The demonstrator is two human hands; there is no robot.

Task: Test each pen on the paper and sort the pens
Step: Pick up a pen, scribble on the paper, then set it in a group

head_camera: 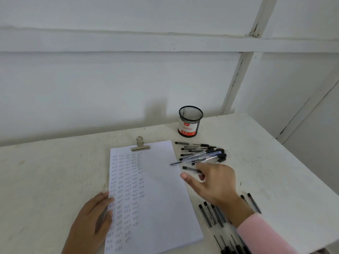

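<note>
A white sheet of paper [161,195] lies on the table under a metal clip [140,144], its left half filled with columns of small ink marks. My left hand [93,220] rests flat on the sheet's left edge. A fanned pile of black-capped pens [203,152] lies just right of the paper's top. My right hand [214,182] hovers at the near edge of that pile, fingers curled, pinching a capped pen [190,169] whose cap points left. An uncapped pen [181,161] sticks out of the pile with its tip over the paper's edge.
A black mesh pen cup [190,121] with a red and white label stands behind the pile, near the wall. A second group of capped pens [211,215] lies along the paper's lower right, partly under my right forearm. The table's right edge [302,169] runs diagonally.
</note>
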